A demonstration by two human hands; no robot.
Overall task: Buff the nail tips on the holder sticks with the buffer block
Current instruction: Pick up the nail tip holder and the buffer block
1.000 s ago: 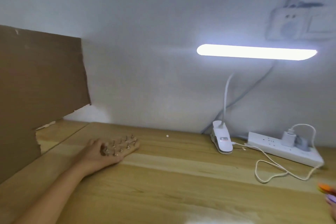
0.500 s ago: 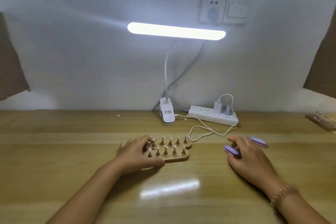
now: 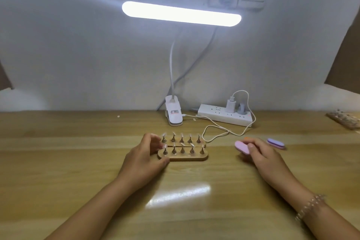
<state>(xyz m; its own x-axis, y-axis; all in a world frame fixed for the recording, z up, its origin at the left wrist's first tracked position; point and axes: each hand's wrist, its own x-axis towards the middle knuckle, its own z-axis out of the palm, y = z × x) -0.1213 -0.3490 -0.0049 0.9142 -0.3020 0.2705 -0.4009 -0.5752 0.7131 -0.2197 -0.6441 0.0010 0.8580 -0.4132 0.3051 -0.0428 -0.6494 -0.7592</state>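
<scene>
A wooden stand (image 3: 187, 157) lies at the table's middle with two rows of holder sticks (image 3: 182, 150), each topped by a pale nail tip (image 3: 191, 144). My left hand (image 3: 143, 159) grips the stand's left end, thumb at the front edge and fingers behind the leftmost sticks. To the right, my right hand (image 3: 263, 155) holds a pink buffer block (image 3: 241, 147) in its fingertips just above the table. A second, purple buffer block (image 3: 275, 143) lies on the table beyond that hand.
A clip lamp base (image 3: 174, 115) and a white power strip (image 3: 224, 116) with a looping cable (image 3: 214, 132) sit behind the stand. The lit lamp bar (image 3: 181, 13) hangs overhead. Another wooden stand (image 3: 343, 119) lies at the far right edge.
The view swung from the table's left side to its middle. My left hand brought the stand to the centre and still grips it. My right hand lifted the pink block slightly.
</scene>
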